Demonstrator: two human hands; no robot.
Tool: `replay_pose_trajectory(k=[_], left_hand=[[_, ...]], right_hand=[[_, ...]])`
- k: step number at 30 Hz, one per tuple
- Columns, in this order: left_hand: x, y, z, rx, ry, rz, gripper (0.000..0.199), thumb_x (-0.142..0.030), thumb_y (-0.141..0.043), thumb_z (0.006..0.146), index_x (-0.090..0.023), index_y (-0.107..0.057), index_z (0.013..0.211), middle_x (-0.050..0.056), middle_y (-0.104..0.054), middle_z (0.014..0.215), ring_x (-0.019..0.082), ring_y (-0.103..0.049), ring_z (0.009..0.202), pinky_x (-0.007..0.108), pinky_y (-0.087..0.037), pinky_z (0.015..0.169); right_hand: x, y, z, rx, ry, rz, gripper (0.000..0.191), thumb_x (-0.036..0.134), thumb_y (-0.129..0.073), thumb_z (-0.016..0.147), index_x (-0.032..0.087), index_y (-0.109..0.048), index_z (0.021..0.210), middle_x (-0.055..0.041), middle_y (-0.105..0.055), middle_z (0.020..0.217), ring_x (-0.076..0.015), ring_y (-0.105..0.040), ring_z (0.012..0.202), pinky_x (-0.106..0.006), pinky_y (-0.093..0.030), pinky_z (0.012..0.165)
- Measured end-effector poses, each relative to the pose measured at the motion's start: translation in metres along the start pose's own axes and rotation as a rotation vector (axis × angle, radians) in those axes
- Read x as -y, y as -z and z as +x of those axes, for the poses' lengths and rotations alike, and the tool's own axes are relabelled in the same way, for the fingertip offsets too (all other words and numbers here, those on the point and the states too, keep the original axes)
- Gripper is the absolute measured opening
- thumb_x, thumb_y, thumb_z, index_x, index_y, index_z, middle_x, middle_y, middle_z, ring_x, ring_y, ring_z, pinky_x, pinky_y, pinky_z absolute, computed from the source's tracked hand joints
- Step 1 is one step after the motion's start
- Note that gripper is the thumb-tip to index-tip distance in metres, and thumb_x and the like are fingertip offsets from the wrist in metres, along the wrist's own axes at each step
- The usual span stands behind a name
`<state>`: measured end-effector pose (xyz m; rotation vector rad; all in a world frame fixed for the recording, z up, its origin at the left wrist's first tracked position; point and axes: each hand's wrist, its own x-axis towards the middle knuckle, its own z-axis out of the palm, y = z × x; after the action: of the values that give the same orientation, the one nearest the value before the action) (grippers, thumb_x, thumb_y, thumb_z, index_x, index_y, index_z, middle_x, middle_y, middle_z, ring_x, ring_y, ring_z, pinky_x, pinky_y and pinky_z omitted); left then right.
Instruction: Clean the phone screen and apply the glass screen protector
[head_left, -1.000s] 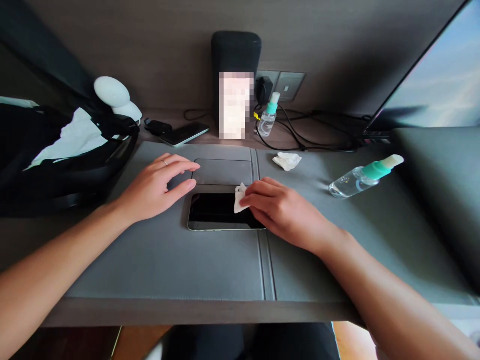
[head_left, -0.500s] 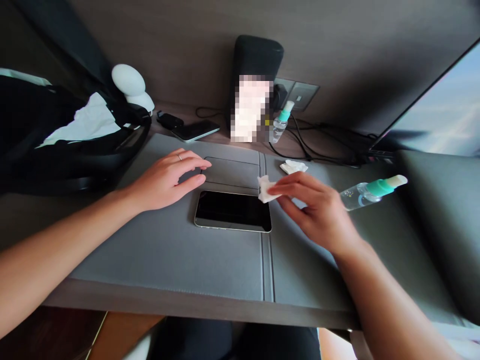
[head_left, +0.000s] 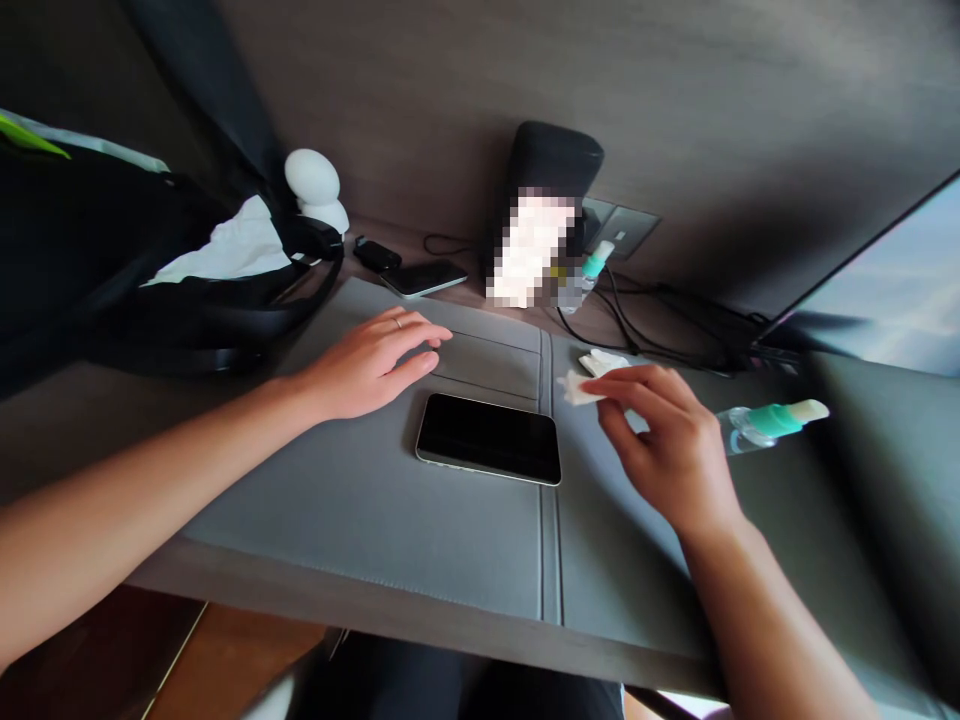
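A smartphone (head_left: 489, 437) lies flat, dark screen up, on a grey desk mat (head_left: 360, 530). My left hand (head_left: 373, 362), a ring on one finger, is just behind and left of the phone, its thumb and fingers apart and nothing in it. To the right of the phone, my right hand (head_left: 660, 430) pinches a crumpled white tissue (head_left: 579, 388) between thumb and fingers. Another crumpled tissue (head_left: 602, 361) rests on the mat just behind. A clear spray bottle (head_left: 772, 422) with a teal collar lies beyond my right hand, partly hidden by it.
At the back stand a black speaker-like object (head_left: 559, 155), partly blurred out, and a second spray bottle (head_left: 596, 265) near cables (head_left: 637, 310). Another phone (head_left: 424, 278) and a white rounded device (head_left: 313, 185) sit back left. A black bag (head_left: 90, 270) is at left, a screen (head_left: 892, 280) at right.
My right hand, still pinching the tissue, has moved away from the phone's right end, off to its right. The view has shifted slightly. My left hand stays empty beside the phone.
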<state>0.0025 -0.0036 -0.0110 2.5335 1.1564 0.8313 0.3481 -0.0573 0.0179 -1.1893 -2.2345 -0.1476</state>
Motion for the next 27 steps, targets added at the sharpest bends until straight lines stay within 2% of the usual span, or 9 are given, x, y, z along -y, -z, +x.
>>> replay_pose_trajectory(k=[3, 5, 7, 9, 14, 17, 20, 23, 27], left_hand=[[0.000, -0.001, -0.002, 0.042, 0.070, 0.075, 0.049, -0.051, -0.056, 0.099, -0.018, -0.059, 0.134, 0.010, -0.067, 0.132, 0.030, -0.059, 0.121, 0.050, -0.048, 0.106], [0.000, -0.002, -0.003, 0.079, 0.108, 0.107, 0.066, -0.062, -0.060, 0.093, -0.017, -0.055, 0.140, 0.012, -0.063, 0.140, 0.034, -0.056, 0.126, 0.055, -0.045, 0.110], [-0.001, -0.002, -0.004, 0.081, 0.137, 0.118, 0.071, -0.064, -0.058, 0.093, -0.016, -0.051, 0.145, 0.013, -0.061, 0.144, 0.035, -0.053, 0.130, 0.056, -0.044, 0.111], [-0.001, -0.002, -0.003, 0.073, 0.162, 0.122, 0.066, -0.058, -0.057, 0.095, -0.017, -0.049, 0.146, 0.012, -0.061, 0.144, 0.034, -0.051, 0.134, 0.055, -0.045, 0.112], [-0.003, -0.002, -0.002, 0.093, 0.162, 0.069, 0.058, -0.047, -0.056, 0.096, -0.018, -0.050, 0.146, 0.014, -0.062, 0.144, 0.033, -0.050, 0.138, 0.056, -0.042, 0.116], [-0.005, -0.001, -0.003, 0.138, 0.213, -0.100, 0.061, -0.050, -0.058, 0.096, -0.021, -0.048, 0.149, 0.012, -0.057, 0.151, 0.032, -0.047, 0.143, 0.054, -0.043, 0.115], [-0.005, -0.001, -0.004, 0.152, 0.306, -0.325, 0.070, -0.055, -0.062, 0.094, -0.025, -0.043, 0.154, 0.011, -0.053, 0.156, 0.033, -0.046, 0.145, 0.055, -0.042, 0.114], [-0.002, -0.002, -0.004, 0.110, 0.304, -0.601, 0.074, -0.051, -0.066, 0.092, -0.027, -0.040, 0.157, 0.012, -0.051, 0.158, 0.034, -0.047, 0.144, 0.056, -0.035, 0.118], [-0.002, -0.002, -0.002, 0.062, 0.183, -1.005, 0.070, -0.052, -0.063, 0.094, -0.031, -0.041, 0.157, 0.011, -0.049, 0.159, 0.034, -0.050, 0.140, 0.050, -0.041, 0.111]], right_hand=[[-0.017, 0.007, -0.003, 0.059, -0.076, -0.271, 0.022, 0.031, -0.058, 0.101, 0.020, -0.076, 0.108, -0.0103, -0.076, 0.104, -0.0309, -0.066, 0.094, -0.047, -0.052, 0.080], [-0.020, 0.010, -0.003, 0.049, -0.119, -0.320, 0.030, 0.042, -0.059, 0.101, 0.019, -0.077, 0.111, -0.0113, -0.077, 0.108, -0.0337, -0.067, 0.097, -0.049, -0.051, 0.081], [-0.015, 0.009, 0.000, -0.015, -0.149, -0.270, 0.037, 0.047, -0.057, 0.102, 0.018, -0.075, 0.116, -0.0125, -0.077, 0.110, -0.0333, -0.067, 0.099, -0.049, -0.052, 0.085], [-0.007, 0.000, 0.007, -0.023, -0.153, -0.196, 0.042, 0.048, -0.053, 0.103, 0.016, -0.072, 0.123, -0.0141, -0.077, 0.111, -0.0327, -0.068, 0.101, -0.050, -0.053, 0.089], [0.006, -0.034, 0.019, 0.228, -0.190, 0.017, 0.069, 0.061, -0.046, 0.102, 0.007, -0.058, 0.144, -0.0230, -0.073, 0.121, -0.0403, -0.064, 0.119, -0.060, -0.050, 0.102], [0.006, -0.043, 0.018, 0.255, -0.214, 0.081, 0.074, 0.066, -0.036, 0.103, 0.011, -0.055, 0.148, -0.0222, -0.072, 0.125, -0.0391, -0.064, 0.122, -0.060, -0.051, 0.104], [0.001, -0.043, 0.016, 0.219, -0.297, 0.211, 0.074, 0.067, -0.033, 0.104, 0.016, -0.044, 0.157, -0.0191, -0.067, 0.139, -0.0350, -0.062, 0.130, -0.058, -0.049, 0.109], [-0.005, -0.044, 0.015, 0.109, -0.471, 0.519, 0.077, 0.066, -0.051, 0.098, 0.019, -0.041, 0.159, -0.0175, -0.064, 0.144, -0.0332, -0.062, 0.131, -0.057, -0.048, 0.113], [-0.006, -0.043, 0.015, -0.012, -0.635, 0.838, 0.079, 0.057, -0.069, 0.090, 0.024, -0.043, 0.157, -0.0141, -0.056, 0.154, -0.0306, -0.065, 0.125, -0.054, -0.051, 0.111]])
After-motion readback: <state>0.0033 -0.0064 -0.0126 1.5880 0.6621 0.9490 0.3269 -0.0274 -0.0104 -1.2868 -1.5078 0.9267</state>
